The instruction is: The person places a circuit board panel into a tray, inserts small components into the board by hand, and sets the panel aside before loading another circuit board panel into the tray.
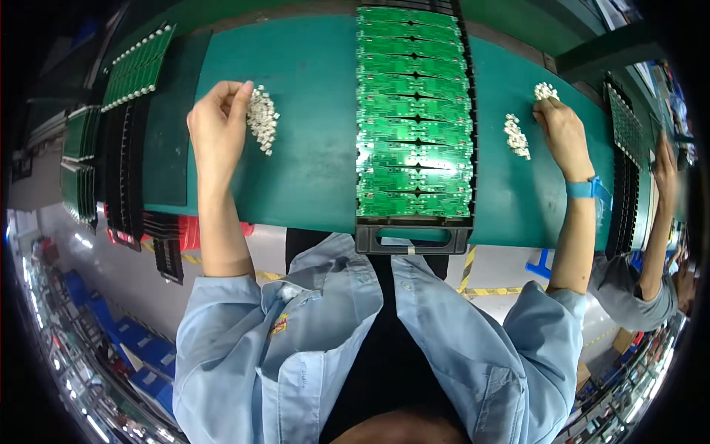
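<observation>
My left hand (pixel 217 122) is closed in a pinch at the upper left edge of a pile of small white connectors (pixel 262 122) on the green mat. Whatever its fingertips hold, if anything, is too small to make out. On the right, my right hand (pixel 563 133), with a blue band at its wrist, has its fingers bent together at the near edge of another small pile of white connectors (pixel 546 91). Its fingertips are partly hidden. A third pile of white connectors (pixel 517 138) lies left of that hand. Between my hands, several green circuit boards (pixel 415 118) fill a black rack (pixel 412 238).
The green mat (pixel 314 133) covers the bench. At the left, a circuit board with white connectors (pixel 139 70) leans on a black rack (pixel 122 170); another board (pixel 626 122) stands at the right. Beyond it, a co-worker's arm (pixel 660 207) reaches up.
</observation>
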Tool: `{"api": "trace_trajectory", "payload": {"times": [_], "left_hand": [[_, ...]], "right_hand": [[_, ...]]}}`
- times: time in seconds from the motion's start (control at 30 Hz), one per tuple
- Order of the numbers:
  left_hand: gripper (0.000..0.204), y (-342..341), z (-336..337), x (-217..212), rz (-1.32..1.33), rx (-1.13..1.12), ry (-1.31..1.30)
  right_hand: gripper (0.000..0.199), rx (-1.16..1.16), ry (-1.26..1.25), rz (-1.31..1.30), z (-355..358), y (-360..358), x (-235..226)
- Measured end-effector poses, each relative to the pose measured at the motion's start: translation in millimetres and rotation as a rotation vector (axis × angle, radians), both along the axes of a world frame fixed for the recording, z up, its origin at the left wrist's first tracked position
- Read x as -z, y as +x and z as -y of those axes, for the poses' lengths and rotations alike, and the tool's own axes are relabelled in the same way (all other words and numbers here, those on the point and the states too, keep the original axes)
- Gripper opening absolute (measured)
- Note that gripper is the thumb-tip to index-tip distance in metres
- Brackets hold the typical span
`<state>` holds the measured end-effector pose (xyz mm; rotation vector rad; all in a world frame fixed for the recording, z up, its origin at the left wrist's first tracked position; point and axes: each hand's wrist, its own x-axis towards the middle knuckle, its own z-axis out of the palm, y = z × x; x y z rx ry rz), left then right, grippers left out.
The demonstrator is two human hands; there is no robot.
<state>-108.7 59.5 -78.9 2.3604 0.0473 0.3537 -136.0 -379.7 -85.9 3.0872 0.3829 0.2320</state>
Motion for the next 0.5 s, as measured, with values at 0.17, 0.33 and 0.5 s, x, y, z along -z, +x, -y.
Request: {"api": "trace_trajectory", "payload": {"times": [0.17, 0.33, 0.5], "left_hand": [[0.016, 22, -49, -1, -0.039, -0.053, 0.182], [0.015, 40, -75, 5, -0.115, -0.075, 0.211], [0.015, 50, -62, 9, -0.150, 0.070, 0.201]], "right_hand": [[0.010, 0.025, 0.462, -0.113, -24, 11, -29], [0.018, -0.003, 0.553, 0.027, -39, 33, -45], [0.021, -0.029, 1.068, 0.068, -60, 45, -82]]}}
